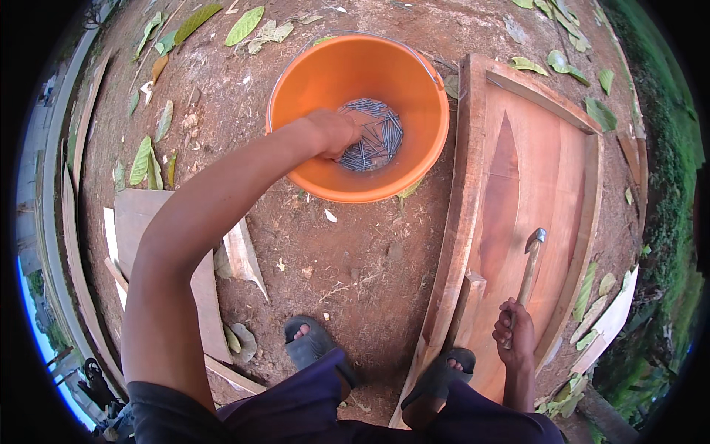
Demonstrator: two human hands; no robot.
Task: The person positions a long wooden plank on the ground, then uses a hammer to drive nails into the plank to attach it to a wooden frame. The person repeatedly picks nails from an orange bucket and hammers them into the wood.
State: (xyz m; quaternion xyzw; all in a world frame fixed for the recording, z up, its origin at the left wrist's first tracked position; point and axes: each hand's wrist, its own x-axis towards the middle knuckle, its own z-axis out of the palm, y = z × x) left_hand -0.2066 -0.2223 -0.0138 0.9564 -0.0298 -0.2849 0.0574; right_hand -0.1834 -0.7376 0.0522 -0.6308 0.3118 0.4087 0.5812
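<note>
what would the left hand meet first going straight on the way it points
Most likely the nails in the bottom of the orange bucket; depth is unclear, so the left hand may be touching them now.

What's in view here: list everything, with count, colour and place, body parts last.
Bucket: one, orange, on the ground, top centre
Nails: many, grey, in the bucket's bottom
Hammer: one, grey head, light-brown handle, over the panel
Framed wooden panel: one, reddish brown, right
Wood block: one, brown, inside the panel's left rail
Boards and sheets: several, brown and pale, both sides
Leaves: many, mostly green, scattered
Greenery: green, far right
Sandals: two, dark grey, on the feet
Left hand: one, inside the bucket
Right hand: one, around the hammer's handle
</note>
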